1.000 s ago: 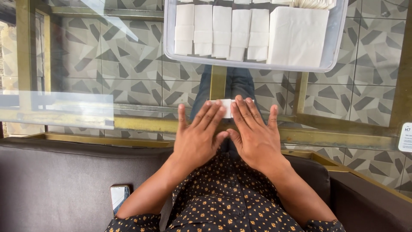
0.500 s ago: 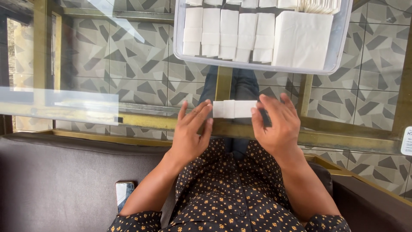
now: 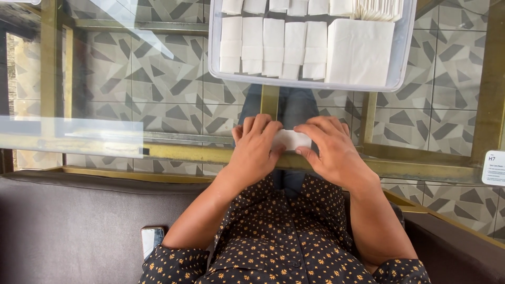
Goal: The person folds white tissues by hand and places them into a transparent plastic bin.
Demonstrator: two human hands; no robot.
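Two hands: left hand [image 3: 256, 150], right hand [image 3: 330, 149]. One small folded white napkin [image 3: 291, 139] between them. One clear plastic tray [image 3: 408, 31]. Five folded napkins in its near row [image 3: 273, 48], one big unfolded stack [image 3: 359, 51]. One phone [image 3: 152, 240]. One white card [image 3: 494, 168].

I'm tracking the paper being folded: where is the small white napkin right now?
In the head view, the folded white napkin lies on the glass table, centre, pressed between the left hand and right hand.

Dark short-sleeved shirt, small orange flower print, bare forearms, blue jeans
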